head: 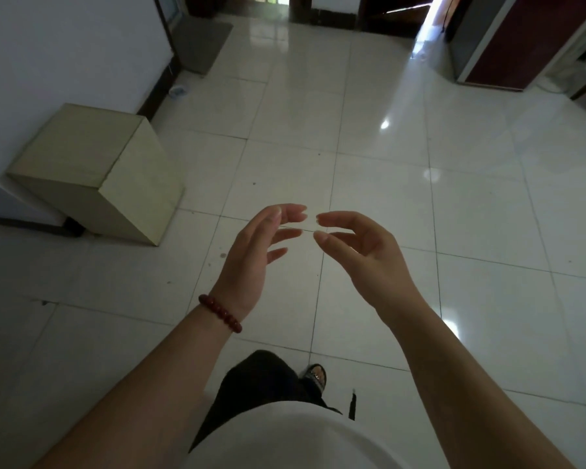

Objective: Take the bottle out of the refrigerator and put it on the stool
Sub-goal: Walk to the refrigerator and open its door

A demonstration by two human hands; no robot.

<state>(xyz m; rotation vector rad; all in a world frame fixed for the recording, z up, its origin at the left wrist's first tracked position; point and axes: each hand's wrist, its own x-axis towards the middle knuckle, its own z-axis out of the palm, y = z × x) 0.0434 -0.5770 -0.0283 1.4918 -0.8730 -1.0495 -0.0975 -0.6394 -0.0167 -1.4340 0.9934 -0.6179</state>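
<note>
My left hand [254, 255], with a red bead bracelet at the wrist, and my right hand [362, 255] are both raised in front of me above the tiled floor. Their fingers are spread and curved, fingertips nearly meeting, and neither holds anything. A dark red appliance with a grey side, possibly the refrigerator [508, 45], stands at the far right by an open doorway. A pale cube-shaped box, possibly the stool [95, 164], stands at the left against the white wall. No bottle is in view.
Glossy white floor tiles [352, 147] stretch ahead. A grey mat [202, 42] lies at the far left near a doorway. A white unit's edge [0, 204] sits at the left beside the cube. My dark trousers and one sandalled foot [315, 375] show below.
</note>
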